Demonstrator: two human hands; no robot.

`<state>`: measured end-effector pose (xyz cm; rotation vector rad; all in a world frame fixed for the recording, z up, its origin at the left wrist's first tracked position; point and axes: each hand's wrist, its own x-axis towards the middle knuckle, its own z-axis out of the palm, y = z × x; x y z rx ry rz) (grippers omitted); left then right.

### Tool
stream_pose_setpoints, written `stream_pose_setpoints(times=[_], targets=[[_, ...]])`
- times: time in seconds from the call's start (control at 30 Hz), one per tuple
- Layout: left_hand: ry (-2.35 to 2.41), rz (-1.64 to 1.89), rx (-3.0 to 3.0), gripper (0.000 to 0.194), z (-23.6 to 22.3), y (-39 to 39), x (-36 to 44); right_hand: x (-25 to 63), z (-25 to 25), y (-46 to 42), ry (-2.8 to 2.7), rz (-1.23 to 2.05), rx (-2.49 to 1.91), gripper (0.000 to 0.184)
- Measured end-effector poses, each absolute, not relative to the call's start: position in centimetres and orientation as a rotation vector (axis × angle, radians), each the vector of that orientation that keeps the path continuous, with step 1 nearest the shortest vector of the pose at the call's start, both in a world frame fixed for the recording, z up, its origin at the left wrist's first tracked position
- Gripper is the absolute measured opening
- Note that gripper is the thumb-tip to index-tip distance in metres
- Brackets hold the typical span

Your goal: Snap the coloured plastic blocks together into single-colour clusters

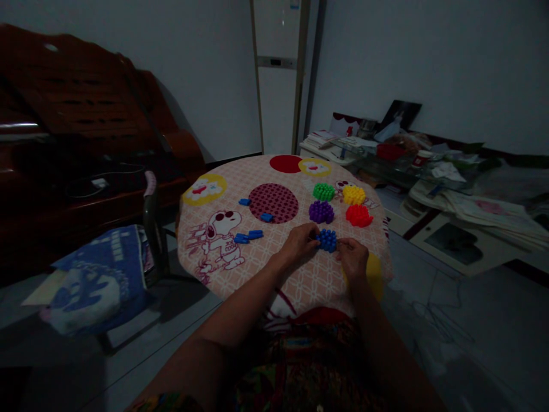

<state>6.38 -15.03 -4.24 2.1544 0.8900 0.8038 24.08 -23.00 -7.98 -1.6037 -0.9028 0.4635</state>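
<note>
A blue knobbly block cluster rests on the round table's patterned cloth, held between both hands. My left hand pinches its left side and my right hand grips its right side. Beyond them sit a purple cluster, a green cluster, a yellow cluster and a red cluster. Loose blue pieces lie to the left, with two more, one nearer and one farther.
A chair with a blue cushion stands left of the table, a dark wooden sofa behind it. A low glass table piled with books and clutter is at the right. A tall white unit stands at the wall.
</note>
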Motion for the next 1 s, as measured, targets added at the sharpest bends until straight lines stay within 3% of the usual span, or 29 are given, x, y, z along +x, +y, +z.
stream_pose_setpoints(times=[0.23, 0.4, 0.57, 0.7, 1.0], targets=[[0.922, 0.887, 2.273, 0.028, -4.4, -14.2, 5.2, 23.9, -7.9, -23.3, -0.921, 0.45, -1.62, 0.028], [1.436, 0.995, 2.283, 0.037, -3.8, -11.3, 1.6, 23.9, -8.0, -23.3, -0.915, 0.449, -1.613, 0.029], [1.832, 0.694, 2.238, 0.038, -3.5, -9.4, -1.7, 24.0, -8.1, -23.1, -0.913, 0.442, -1.613, 0.028], [1.879, 0.51, 2.275, 0.033, -3.7, -9.0, -1.7, 23.9, -8.0, -23.0, -0.887, 0.475, -1.592, 0.027], [1.605, 0.706, 2.282, 0.03, -3.3, -11.0, 1.2, 24.2, -8.7, -22.9, -0.911, 0.451, -1.604, 0.03]])
